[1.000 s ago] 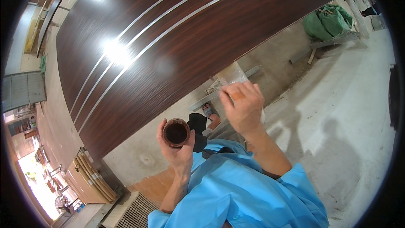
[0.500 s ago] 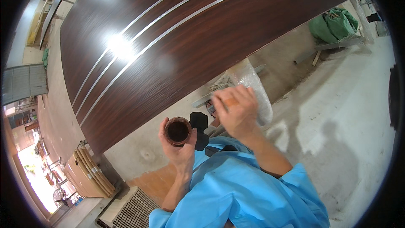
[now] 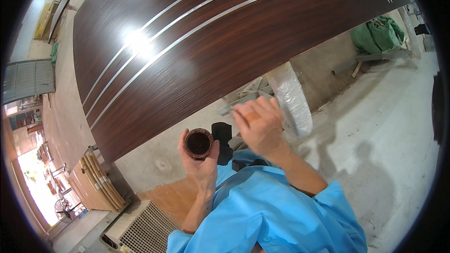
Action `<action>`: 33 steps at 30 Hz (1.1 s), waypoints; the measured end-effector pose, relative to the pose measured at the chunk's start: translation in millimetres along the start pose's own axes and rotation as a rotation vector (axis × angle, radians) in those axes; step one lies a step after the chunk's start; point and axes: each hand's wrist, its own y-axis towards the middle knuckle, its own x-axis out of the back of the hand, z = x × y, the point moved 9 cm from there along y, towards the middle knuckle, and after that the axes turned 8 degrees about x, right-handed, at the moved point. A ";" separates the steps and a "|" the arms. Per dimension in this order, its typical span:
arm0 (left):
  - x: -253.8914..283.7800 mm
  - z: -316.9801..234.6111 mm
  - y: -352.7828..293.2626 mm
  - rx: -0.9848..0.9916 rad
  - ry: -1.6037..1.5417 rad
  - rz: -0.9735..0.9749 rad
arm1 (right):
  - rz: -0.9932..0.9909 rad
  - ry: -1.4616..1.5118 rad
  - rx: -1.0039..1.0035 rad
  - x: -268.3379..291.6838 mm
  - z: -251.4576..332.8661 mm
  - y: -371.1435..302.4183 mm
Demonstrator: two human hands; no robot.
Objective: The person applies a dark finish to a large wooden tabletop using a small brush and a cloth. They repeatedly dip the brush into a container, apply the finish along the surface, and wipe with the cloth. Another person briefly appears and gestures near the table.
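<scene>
My left hand [image 3: 198, 165] is wrapped round a small round pot [image 3: 187, 144], which I hold upright. Its rim is stained reddish brown, and dark contents show inside. To the right of it, my right hand [image 3: 261, 126] is raised with the fingers closed. Between its thumb and fingers shows an orange-brown piece [image 3: 251, 116]; the rest of it is hidden or blurred. Beyond both hands lies a large dark brown wood-grain panel [image 3: 211, 65] with silver strips along it. Neither hand touches the panel.
A bubble-wrapped piece [image 3: 295, 103] sticks out from under the panel's near edge. A green sack [image 3: 379, 35] sits at the far right. At lower left stand brown flat boards [image 3: 96, 182] and a beige box with a grille [image 3: 145, 227].
The view has shifted a little, so the panel and sack appear slightly farther right. My right hand has moved slightly left. My left hand still holds the pot.
</scene>
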 end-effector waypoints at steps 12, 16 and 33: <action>15.9 10.6 -2.6 -0.006 0.015 -0.048 | 0.032 0.131 0.101 -32.6 36.4 1.5; 21.2 17.8 -4.3 0.001 -0.038 -0.052 | 0.066 0.078 0.076 -23.6 27.1 3.8; -21.6 -6.8 -13.3 -0.008 0.016 0.055 | -0.096 -0.232 -0.135 94.1 -101.7 -0.3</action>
